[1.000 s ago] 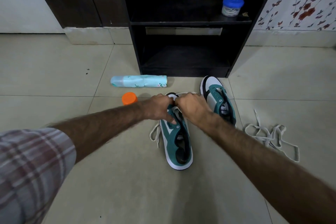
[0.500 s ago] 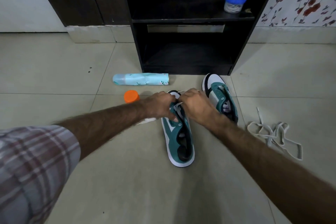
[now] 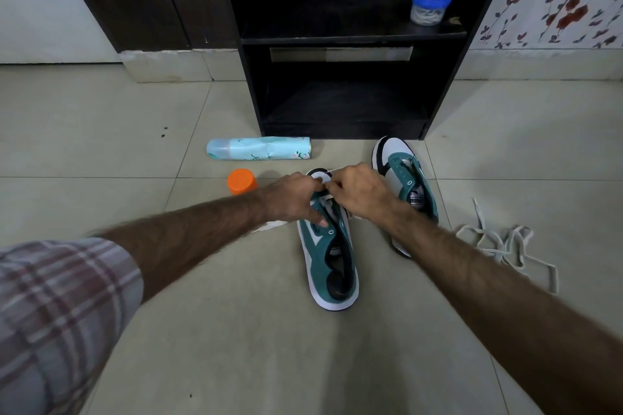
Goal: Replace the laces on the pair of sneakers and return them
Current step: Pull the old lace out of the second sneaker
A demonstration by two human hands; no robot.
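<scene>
Two hands: I see my left hand (image 3: pixel 292 198) and right hand (image 3: pixel 360 190) pinching the lace (image 3: pixel 326 205) at the toe holes.
Near sneaker (image 3: pixel 332 259): flat on floor, so it stays put.
Other sneaker (image 3: pixel 406 178): beside it, waiting.
Old laces (image 3: pixel 505 246): loose, right.

Matt suede, smooth tile, dark wood.
Teal suede-like sneaker (image 3: pixel 332 256) with smooth white panels on faintly glossy tiled floor (image 3: pixel 101 145); flat woven cloth lace (image 3: pixel 505 246) at right; glossy orange plastic cap (image 3: pixel 240 180); matt dark wooden shelf (image 3: pixel 350 40) beyond.
</scene>
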